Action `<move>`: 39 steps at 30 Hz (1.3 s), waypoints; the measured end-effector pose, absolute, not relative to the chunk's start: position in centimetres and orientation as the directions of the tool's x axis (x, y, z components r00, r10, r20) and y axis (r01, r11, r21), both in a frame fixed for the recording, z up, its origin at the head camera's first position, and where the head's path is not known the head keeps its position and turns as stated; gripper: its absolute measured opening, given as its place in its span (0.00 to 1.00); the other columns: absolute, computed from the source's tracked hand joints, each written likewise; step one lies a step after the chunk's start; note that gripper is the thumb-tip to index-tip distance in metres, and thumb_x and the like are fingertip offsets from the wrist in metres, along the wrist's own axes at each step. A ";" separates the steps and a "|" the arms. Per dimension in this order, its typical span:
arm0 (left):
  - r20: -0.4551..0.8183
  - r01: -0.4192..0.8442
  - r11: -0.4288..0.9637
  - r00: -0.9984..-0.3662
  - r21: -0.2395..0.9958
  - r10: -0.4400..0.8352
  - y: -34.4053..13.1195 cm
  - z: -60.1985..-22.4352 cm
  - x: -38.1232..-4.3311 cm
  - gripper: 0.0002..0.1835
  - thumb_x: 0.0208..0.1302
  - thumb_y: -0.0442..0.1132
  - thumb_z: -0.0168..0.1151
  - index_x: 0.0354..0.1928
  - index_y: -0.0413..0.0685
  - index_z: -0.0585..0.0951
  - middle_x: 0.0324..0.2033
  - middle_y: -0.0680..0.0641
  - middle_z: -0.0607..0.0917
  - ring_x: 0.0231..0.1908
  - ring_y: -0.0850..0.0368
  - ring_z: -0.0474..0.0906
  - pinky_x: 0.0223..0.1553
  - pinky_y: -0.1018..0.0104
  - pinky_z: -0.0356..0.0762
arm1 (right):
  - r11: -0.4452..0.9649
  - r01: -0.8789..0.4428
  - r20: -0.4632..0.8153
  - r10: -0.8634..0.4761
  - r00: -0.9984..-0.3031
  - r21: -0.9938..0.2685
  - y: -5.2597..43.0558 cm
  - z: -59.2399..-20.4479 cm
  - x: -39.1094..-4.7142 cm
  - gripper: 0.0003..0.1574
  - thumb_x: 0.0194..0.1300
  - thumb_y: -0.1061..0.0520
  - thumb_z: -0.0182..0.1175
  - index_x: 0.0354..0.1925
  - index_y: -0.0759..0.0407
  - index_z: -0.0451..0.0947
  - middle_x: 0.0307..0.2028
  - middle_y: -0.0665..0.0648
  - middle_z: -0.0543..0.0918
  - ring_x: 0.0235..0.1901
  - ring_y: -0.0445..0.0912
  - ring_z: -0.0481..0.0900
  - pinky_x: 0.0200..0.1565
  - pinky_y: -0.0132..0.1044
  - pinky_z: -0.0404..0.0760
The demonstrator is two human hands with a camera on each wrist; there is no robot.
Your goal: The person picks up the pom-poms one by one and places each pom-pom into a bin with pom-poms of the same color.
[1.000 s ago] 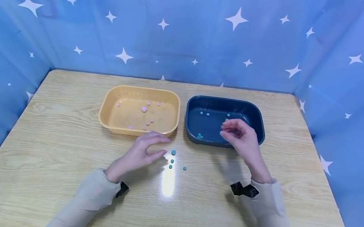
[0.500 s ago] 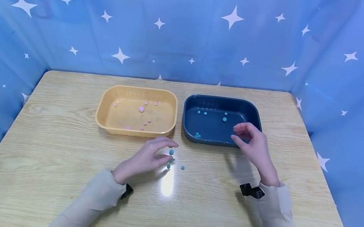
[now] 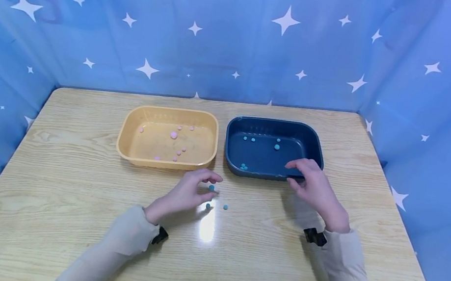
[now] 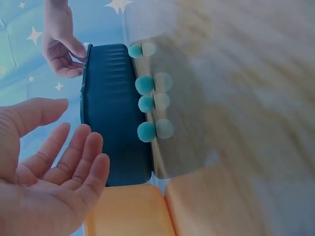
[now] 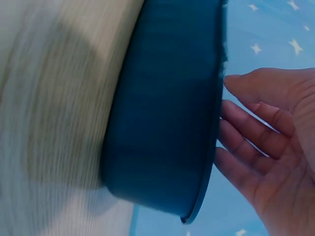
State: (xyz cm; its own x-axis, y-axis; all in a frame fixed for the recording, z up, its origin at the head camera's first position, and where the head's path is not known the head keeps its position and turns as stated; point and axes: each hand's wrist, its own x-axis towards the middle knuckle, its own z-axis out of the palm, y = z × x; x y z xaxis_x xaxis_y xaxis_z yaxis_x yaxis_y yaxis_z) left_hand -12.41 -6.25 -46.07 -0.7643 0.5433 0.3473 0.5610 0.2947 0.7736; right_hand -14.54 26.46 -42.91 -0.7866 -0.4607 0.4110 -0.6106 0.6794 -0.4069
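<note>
My left hand [image 3: 186, 194] hovers over the table just in front of the yellow basin, thumb and fingers apart with nothing between them. Close to its fingertips lie several small teal pom-poms [image 3: 208, 206]; one is partly hidden by the hand. A further teal pom-pom [image 3: 225, 207] sits a bit to the right. In the left wrist view, the pom-poms [image 4: 146, 132] stand apart from the loosely curved fingers. My right hand [image 3: 319, 191] is at the near right rim of the dark blue basin [image 5: 162, 108], fingers spread and holding nothing.
Several teal pom-poms [image 3: 276, 147] lie in the blue basin. The yellow basin [image 3: 158, 165] beside it on the left contains several pink pom-poms [image 3: 173, 135]. A blue star-patterned curtain [image 3: 244, 29] encloses the back and sides of the wooden table [image 3: 229, 280].
My left hand has shifted right, to the teal pom-poms. The right hand has drawn back from over the blue basin toward its near right rim, its thumb and fingers parting.
</note>
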 end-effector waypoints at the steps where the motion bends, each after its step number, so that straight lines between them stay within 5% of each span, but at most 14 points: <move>1: 0.334 0.547 0.298 -0.772 0.782 0.541 -6.2 -46.0 -12.4 0.17 0.50 0.24 0.66 0.44 0.31 0.78 0.41 0.39 0.82 0.41 0.45 0.79 0.45 0.54 0.78 | 0.690 -0.610 0.413 -0.462 -0.785 -0.388 26.5 -43.0 -14.6 0.19 0.48 0.73 0.67 0.40 0.67 0.76 0.39 0.62 0.80 0.40 0.53 0.72 0.24 0.36 0.73; 10: 0.196 0.453 0.343 -0.793 0.823 0.577 -6.1 -45.8 -12.8 0.16 0.51 0.23 0.64 0.45 0.30 0.78 0.42 0.38 0.81 0.43 0.42 0.78 0.47 0.54 0.77 | 0.739 -0.597 0.383 -0.477 -0.791 -0.312 27.1 -43.6 -14.6 0.16 0.47 0.76 0.63 0.37 0.66 0.76 0.35 0.61 0.81 0.39 0.55 0.75 0.36 0.48 0.78; 39: 0.067 0.448 0.435 -0.753 0.781 0.655 -5.7 -47.2 -14.9 0.15 0.46 0.19 0.56 0.39 0.33 0.80 0.35 0.42 0.82 0.35 0.51 0.77 0.39 0.68 0.77 | 0.734 -0.602 0.397 -0.474 -0.786 -0.315 26.7 -44.4 -14.7 0.16 0.46 0.80 0.58 0.33 0.66 0.76 0.33 0.62 0.82 0.35 0.55 0.77 0.34 0.47 0.78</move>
